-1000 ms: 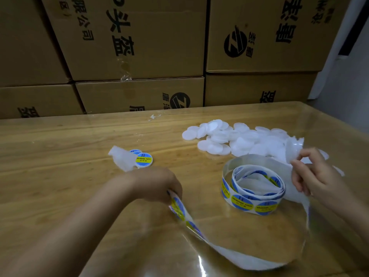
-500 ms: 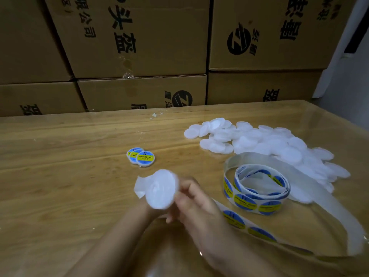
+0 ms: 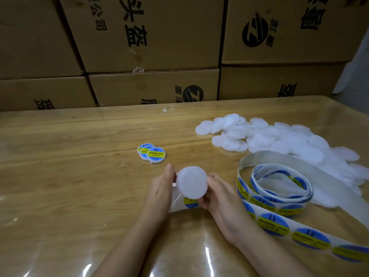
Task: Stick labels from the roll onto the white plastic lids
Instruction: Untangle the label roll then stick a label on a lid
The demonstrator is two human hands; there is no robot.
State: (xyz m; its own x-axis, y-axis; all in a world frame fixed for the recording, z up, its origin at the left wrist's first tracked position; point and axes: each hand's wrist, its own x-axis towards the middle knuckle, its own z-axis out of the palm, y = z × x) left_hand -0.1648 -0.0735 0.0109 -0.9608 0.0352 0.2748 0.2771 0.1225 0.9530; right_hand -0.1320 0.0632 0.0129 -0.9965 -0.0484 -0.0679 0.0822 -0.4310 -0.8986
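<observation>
One white lid [image 3: 192,182] is in your hands, held up off the tabletop [image 3: 69,176] at centre view, flat face tilted toward the camera. It's round and translucent white, and the visible face is bare. Your left hand [image 3: 159,188] pinches its left rim. Your right hand [image 3: 217,198] curls round the right and lower rim.

Just under the lid, a blue-and-yellow label [image 3: 190,203] peeks out between your hands.

The label roll [image 3: 279,188] lies loosely coiled just right of your right hand. Its label strip [image 3: 311,236] runs off toward the lower right. The labels are round, blue with a yellow band.

The pile of blank lids [image 3: 279,140] sits behind the roll, far right. A few labelled lids [image 3: 151,153] overlap each other beyond your hands.

The tabletop is wood grain under a glossy clear sheet, with glare on the near side. Cardboard boxes [image 3: 151,37] with black print are stacked along the far edge.
</observation>
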